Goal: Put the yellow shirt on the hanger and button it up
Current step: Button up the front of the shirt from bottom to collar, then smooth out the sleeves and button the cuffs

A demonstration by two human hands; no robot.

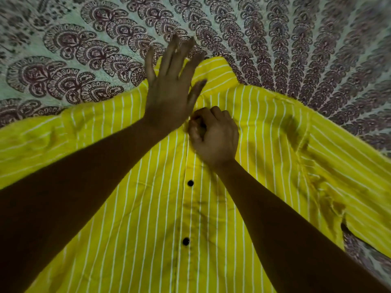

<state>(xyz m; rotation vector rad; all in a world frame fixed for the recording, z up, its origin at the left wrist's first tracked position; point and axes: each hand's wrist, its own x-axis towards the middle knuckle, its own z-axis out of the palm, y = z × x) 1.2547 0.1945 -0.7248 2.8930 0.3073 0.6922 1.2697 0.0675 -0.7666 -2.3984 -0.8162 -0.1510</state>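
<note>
- Yellow shirt with thin white stripes lies front-up and spread flat on a patterned bedspread; it fills the lower part of the view, collar end pointing away from the person.
- Placket runs up the middle; two dark buttons show on it, upper button and lower button, both looking fastened.
- Left hand lies palm-down over the collar area, fingers spread apart and stretched out, holding nothing; fingertips reach past the collar onto the bedspread. Hand is motion-blurred, so fine detail is soft.
- Thin curved metal piece shows at the left fingertips, possibly the hanger hook; too blurred to be sure.
- Right hand is curled closed on the placket just below the collar, fingertips pinched on the cloth; what lies under them is hidden by the fingers.
- Hanger body not visible; the cloth covers the shoulders.
- Collar partly covered by the left hand; only its right side shows.
- Both sleeves run off the picture edges; hem cut off at the bottom.
- Lighting dim; both forearms nearly black.
</note>
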